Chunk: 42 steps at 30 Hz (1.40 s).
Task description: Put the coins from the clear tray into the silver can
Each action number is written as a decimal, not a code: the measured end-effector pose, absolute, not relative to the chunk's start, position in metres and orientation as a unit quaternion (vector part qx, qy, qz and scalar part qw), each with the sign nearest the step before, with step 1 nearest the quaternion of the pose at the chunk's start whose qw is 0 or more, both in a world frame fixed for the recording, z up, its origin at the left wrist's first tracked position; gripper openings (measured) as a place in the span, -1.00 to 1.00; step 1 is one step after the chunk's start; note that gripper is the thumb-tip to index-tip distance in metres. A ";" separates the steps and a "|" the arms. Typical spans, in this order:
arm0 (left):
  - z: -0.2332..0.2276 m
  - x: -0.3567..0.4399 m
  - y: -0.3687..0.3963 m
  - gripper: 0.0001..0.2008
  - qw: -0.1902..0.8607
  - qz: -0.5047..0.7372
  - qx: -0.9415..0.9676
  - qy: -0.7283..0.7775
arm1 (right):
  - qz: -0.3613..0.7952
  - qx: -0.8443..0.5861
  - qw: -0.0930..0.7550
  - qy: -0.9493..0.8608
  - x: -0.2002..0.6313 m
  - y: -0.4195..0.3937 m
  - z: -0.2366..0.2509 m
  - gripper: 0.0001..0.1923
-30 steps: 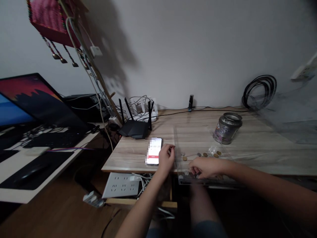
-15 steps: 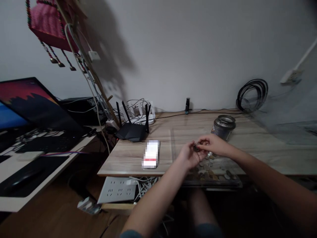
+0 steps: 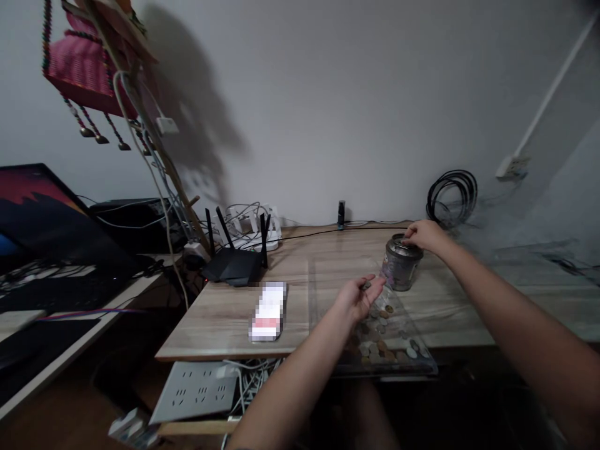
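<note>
My left hand [image 3: 360, 300] is turned palm up over the coins, fingers partly curled, cradling a few small coins [image 3: 366, 285]. My right hand [image 3: 424, 236] is at the mouth of a round dark container [image 3: 402, 265] with a metal rim. Its fingertips are pinched together at the opening, and what they hold is hidden. Below my left hand, several silver and brassy coins [image 3: 382, 345] lie in a shallow clear tray [image 3: 315, 312] at the table's front edge.
A lit phone [image 3: 269, 311] lies left of the tray, with a black router [image 3: 234, 265] behind it. Coiled black cable [image 3: 452, 194] leans on the wall, and a small dark bottle [image 3: 341, 215] stands at the back. A power strip [image 3: 197, 390] sits below the table edge.
My right hand has left my left palm and moved up and right to the container's mouth. My left hand stays palm up with coins. The view has shifted slightly right and upward.
</note>
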<state>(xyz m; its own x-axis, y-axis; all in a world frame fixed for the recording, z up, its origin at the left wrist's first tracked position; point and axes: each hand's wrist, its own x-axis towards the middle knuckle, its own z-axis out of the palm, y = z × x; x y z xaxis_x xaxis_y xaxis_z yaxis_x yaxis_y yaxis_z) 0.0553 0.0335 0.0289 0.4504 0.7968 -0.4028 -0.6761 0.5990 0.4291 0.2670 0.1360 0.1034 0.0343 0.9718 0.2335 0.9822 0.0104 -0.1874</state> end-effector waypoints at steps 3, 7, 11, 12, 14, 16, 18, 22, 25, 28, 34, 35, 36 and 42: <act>0.027 0.055 0.033 -0.74 0.848 0.427 0.109 0.294 | -0.018 -0.701 0.116 -0.704 0.267 0.141 0.108 -0.89; 0.028 0.055 0.033 -0.77 0.848 0.432 0.093 0.294 | -0.052 -0.691 0.174 -0.699 0.255 0.123 0.109 -0.79; 0.030 0.055 0.032 -0.68 0.852 0.447 0.092 0.257 | -0.014 -0.541 0.211 -0.814 0.210 0.071 0.085 -0.75; 0.030 0.055 0.032 -0.64 0.853 0.451 0.096 0.246 | 0.017 -0.488 0.184 -0.853 0.198 0.058 0.077 -0.75; 0.029 0.055 0.030 -0.57 0.855 0.457 0.107 0.222 | 0.023 -0.441 0.145 -0.885 0.179 0.038 0.061 -0.75; 0.027 0.055 0.029 -0.54 0.859 0.456 0.112 0.205 | 0.008 -0.442 0.127 -0.888 0.169 0.028 0.052 -0.75; 0.026 0.056 0.027 -0.55 0.865 0.449 0.103 0.198 | 0.000 -0.460 0.111 -0.881 0.167 0.029 0.048 -0.75; 0.029 0.057 0.026 -0.60 0.869 0.451 0.065 0.193 | -0.009 -0.495 0.112 -0.862 0.175 0.039 0.055 -0.73; 0.031 0.055 0.027 -0.60 0.865 0.453 0.068 0.206 | -0.020 -0.526 0.182 -0.830 0.190 0.051 0.072 -0.73; 0.029 0.053 0.029 -0.60 0.860 0.451 0.067 0.230 | -0.054 -0.591 0.257 -0.763 0.217 0.075 0.096 -0.72; 0.023 0.050 0.032 -0.63 0.839 0.475 0.054 0.259 | -0.110 -0.662 0.141 -0.728 0.264 0.128 0.107 -0.79; 0.024 0.048 0.033 -0.64 0.836 0.479 0.056 0.262 | -0.106 -0.655 0.126 -0.737 0.267 0.131 0.104 -0.79; 0.025 0.046 0.033 -0.64 0.831 0.485 0.061 0.263 | -0.103 -0.651 0.118 -0.742 0.268 0.131 0.100 -0.79; 0.028 0.025 0.040 -0.85 0.708 0.463 0.395 0.358 | -0.135 -0.614 0.211 -0.748 0.237 0.096 0.070 -0.69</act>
<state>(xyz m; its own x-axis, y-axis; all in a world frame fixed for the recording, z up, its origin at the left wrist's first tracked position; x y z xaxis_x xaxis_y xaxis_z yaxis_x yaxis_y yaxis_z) 0.0250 0.0401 0.0284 0.3151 0.9384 -0.1419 -0.3722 0.2597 0.8911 0.2369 0.0963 0.0704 -0.1571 0.8620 0.4819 0.9762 0.2094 -0.0564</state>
